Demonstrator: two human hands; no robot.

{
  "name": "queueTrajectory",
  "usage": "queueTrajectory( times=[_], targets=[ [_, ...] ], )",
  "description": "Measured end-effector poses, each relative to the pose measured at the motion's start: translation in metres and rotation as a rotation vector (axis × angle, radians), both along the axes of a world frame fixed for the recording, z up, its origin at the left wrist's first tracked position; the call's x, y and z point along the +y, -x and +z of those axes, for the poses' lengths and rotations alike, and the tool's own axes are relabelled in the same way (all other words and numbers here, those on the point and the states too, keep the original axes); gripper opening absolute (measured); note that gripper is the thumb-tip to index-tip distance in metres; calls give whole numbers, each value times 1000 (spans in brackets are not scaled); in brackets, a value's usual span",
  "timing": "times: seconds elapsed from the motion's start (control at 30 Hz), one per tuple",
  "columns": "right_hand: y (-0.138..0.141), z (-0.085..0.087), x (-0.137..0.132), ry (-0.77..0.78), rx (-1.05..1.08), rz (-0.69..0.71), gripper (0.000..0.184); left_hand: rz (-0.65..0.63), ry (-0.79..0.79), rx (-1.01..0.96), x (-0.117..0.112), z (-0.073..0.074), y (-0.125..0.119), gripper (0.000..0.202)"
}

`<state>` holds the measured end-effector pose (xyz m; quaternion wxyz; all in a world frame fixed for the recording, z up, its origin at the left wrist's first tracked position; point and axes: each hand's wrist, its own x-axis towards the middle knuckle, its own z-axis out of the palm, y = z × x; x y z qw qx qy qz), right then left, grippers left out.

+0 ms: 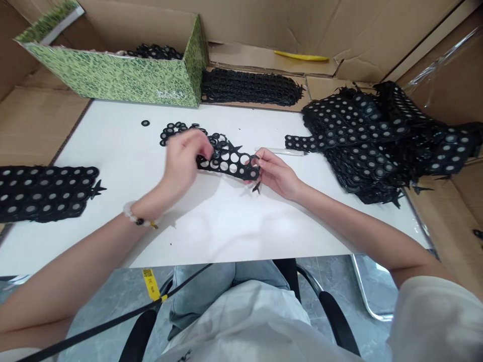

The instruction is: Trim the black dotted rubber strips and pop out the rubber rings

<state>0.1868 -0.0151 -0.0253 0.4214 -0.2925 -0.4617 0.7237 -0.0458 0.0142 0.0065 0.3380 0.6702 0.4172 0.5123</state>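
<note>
A black perforated rubber-like strip [228,171] is held above the white table, with open round holes along much of it and grey-centred discs at its right end. My right hand [278,176] pinches that right end between thumb and fingers. Over the strip's left part is my left hand [183,157], its fingers curled together and slightly blurred; what they hold, if anything, is hidden. Loose black rings [177,128] lie in a heap behind my left hand. A small pointed black scrap [257,187] hangs below my right fingertips.
A green patterned box [124,78] with black pieces stands back left. Stacked strips [252,86] lie beside it. A large pile of sheets [354,136] covers the right side; another sheet [45,193] lies left. A white pen-like tool [281,151] and one ring [145,123] rest on the table.
</note>
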Motion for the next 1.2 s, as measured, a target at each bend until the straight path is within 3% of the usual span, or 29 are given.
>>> queueTrajectory(
  times=[0.07, 0.13, 0.3, 0.43, 0.63, 0.8, 0.97, 1.03, 1.1, 1.2],
  targets=[
    [0, 0, 1, 6, 3, -11, 39, 107, -39, -104, 9, 4, 7, 29],
    [1, 0, 0, 3, -6, 8, 40, 99, -85, 12, 9, 8, 8, 33],
    [1, 0, -5, -101, -98, 59, 37, -221, -194, 690, -18, 7, -8, 41],
    [1, 3, -8, -249, -182, 108, 34, -354, -213, 811, -29, 0, -18, 40],
    [6, 4, -10, -255, -270, 80, 38, -248, -316, 850, -30, -1, -18, 34],
    [6, -2, -5, -164, -204, -3, 37, -196, -253, 862, -27, 4, -14, 31],
    [6, -3, -3, -145, -165, -12, 38, -332, -144, 826, -26, 9, -14, 34],
    [7, -2, -3, -133, -147, -23, 42, -332, -112, 749, -27, 10, -15, 33],
    [8, -1, -2, -88, -114, -47, 46, -258, -78, 621, -23, 9, -14, 31],
    [8, 2, -1, -10, -84, -74, 51, -50, 6, 359, -6, 3, -4, 24]
  ],
)
